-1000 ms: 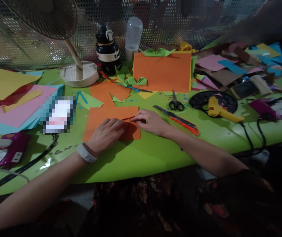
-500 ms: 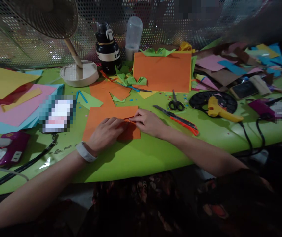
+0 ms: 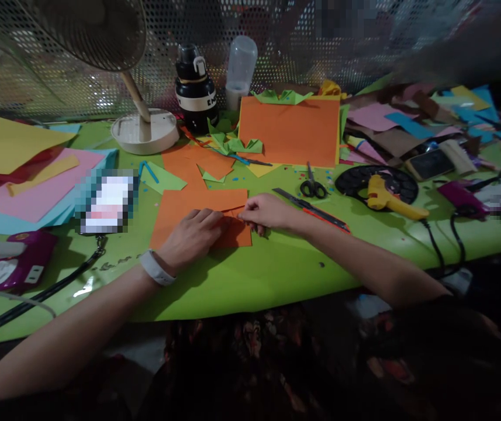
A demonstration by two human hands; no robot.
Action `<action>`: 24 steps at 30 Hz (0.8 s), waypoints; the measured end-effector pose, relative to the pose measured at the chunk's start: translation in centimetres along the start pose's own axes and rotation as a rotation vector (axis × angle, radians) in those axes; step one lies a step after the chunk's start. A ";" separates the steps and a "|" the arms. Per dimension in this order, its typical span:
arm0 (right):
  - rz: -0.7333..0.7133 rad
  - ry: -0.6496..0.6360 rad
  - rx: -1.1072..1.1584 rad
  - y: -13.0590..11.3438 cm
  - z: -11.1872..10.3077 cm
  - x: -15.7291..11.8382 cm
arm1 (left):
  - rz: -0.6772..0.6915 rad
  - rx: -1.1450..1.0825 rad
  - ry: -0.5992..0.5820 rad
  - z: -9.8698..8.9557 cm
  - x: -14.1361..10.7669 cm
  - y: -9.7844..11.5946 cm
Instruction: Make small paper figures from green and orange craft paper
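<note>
An orange paper sheet point(image 3: 173, 211) lies on the green-covered table in front of me, with a narrow raised strip or fold point(image 3: 235, 207) of orange paper across its right part. My left hand point(image 3: 195, 237), a pale band at its wrist, rests on the sheet with its fingers laid over the paper; the fingertips are partly hidden. At the sheet's right edge is my right hand point(image 3: 262, 213), thumb and forefinger pinched together beside the strip. Whatever is between them is too small to make out. A box cutter point(image 3: 320, 216) with an orange edge lies just right of this hand.
Scissors point(image 3: 313, 186) and a yellow glue gun point(image 3: 390, 202) on a black round tray lie to the right. Behind stand a fan point(image 3: 142, 131), a dark bottle point(image 3: 196, 105) and an orange panel point(image 3: 289, 131). Leftward are a phone point(image 3: 109, 204) and stacked coloured paper point(image 3: 57, 181).
My right hand has shifted slightly right along the paper, its lower fingers now showing beneath. My left hand stays on the sheet. The view has moved a little.
</note>
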State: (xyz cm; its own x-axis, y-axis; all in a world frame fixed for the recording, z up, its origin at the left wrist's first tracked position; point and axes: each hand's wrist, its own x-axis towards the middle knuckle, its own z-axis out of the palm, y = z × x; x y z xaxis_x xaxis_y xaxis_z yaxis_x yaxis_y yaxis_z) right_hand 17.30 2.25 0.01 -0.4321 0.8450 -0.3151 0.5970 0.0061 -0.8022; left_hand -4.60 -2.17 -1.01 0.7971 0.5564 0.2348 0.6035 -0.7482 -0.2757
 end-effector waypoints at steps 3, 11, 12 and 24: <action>0.137 -0.184 0.045 -0.6 -0.7 0.7 | -0.012 -0.042 -0.007 -0.1 0.0 0.1; 0.223 -0.290 -0.022 -1.0 -1.3 1.8 | -0.009 -0.023 -0.039 0.7 -0.1 0.0; 0.224 -0.287 -0.015 -1.0 -1.2 1.8 | -0.006 -0.016 -0.040 0.8 -0.1 -0.1; 0.180 -0.304 0.006 -0.4 -1.2 2.1 | 0.018 -0.035 -0.132 -0.3 -0.3 -0.4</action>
State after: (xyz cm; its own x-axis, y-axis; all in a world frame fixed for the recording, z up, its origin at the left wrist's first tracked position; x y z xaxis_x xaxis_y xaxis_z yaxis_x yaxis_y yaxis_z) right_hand 17.00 4.70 0.27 -0.5028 0.6341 -0.5875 0.6783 -0.1319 -0.7229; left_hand -5.13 -2.16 -0.68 0.8052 0.5837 0.1047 0.5897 -0.7695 -0.2452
